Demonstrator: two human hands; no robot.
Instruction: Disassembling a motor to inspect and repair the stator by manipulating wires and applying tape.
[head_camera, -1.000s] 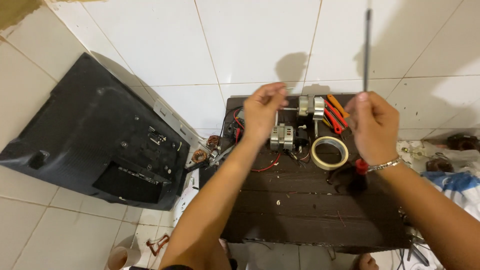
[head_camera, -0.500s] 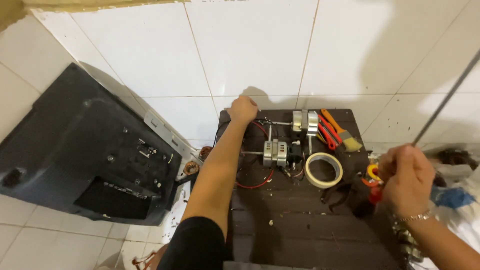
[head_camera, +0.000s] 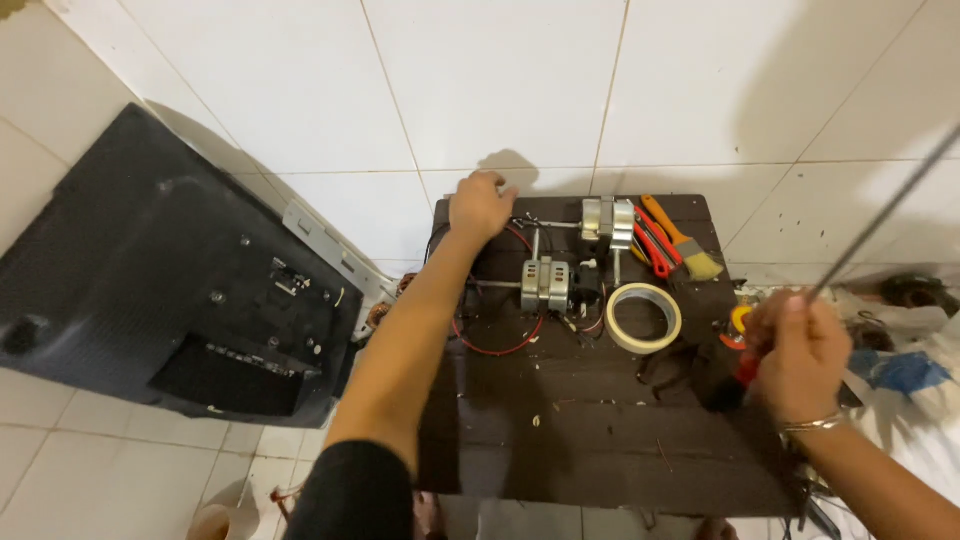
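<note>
**Two hands at a dark wooden board: counts and positions**

You are reaching your left hand (head_camera: 480, 205) to the far left corner of the dark wooden board (head_camera: 600, 430), fingers curled down on the end of a thin metal shaft (head_camera: 525, 222) there; how firmly they are gripping it cannot be told. Your right hand (head_camera: 795, 355) is hovering at the right edge, closed around one long thin rod (head_camera: 880, 215) that is slanting up and away to the right. Two small electric motors are lying on the board: one (head_camera: 608, 220) at the far edge, one (head_camera: 546, 284) just nearer, ringed by a red wire (head_camera: 500, 345). One roll of tape (head_camera: 644, 317) is sitting right of centre. One paintbrush (head_camera: 682, 240) and one pair of red-handled pliers (head_camera: 652, 243) are resting side by side near the far right corner. One flat-screen set (head_camera: 170, 290), back outward, is leaning against the wall off the left edge.
</note>
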